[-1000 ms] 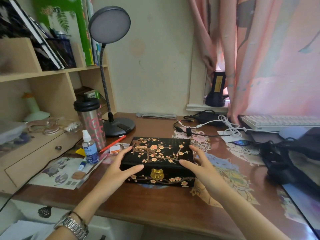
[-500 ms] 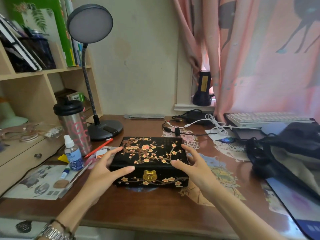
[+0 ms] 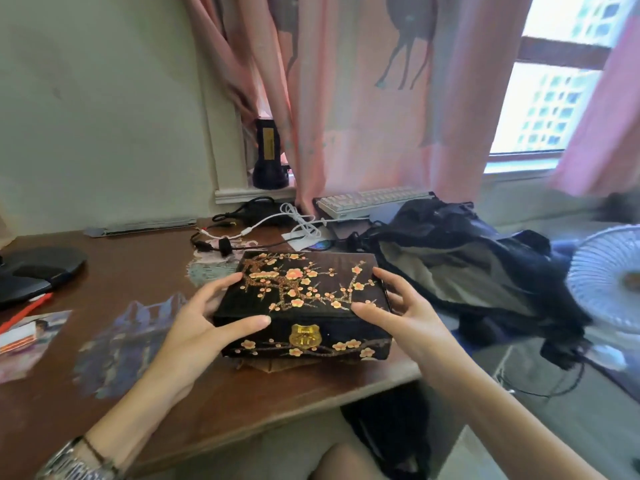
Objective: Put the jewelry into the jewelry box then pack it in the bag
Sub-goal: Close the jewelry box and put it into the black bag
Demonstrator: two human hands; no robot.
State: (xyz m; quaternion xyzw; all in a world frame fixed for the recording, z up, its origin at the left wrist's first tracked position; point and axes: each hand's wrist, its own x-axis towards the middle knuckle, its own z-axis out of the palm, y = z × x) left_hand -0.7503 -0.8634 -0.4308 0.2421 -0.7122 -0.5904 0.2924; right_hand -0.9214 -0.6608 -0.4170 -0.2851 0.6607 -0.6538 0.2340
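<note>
The black jewelry box with painted plum blossoms and a gold clasp is closed, near the desk's right front corner. My left hand grips its left end, thumb across the front edge. My right hand grips the right end, thumb on the lid and fingers curled round the side. The box looks raised a little off the desk. The black bag, with a grey lining showing at its open mouth, lies slumped just to the right of the box. No jewelry is visible.
The brown desk ends just right of the box. Cables, a white keyboard and a lamp base sit behind and left. A white fan stands at far right. Photos and a red pencil lie left.
Both hands have carried the box to the right, toward the bag, and it now sits near the desk's right corner. My view has swung right, so the shelf has left the frame.
</note>
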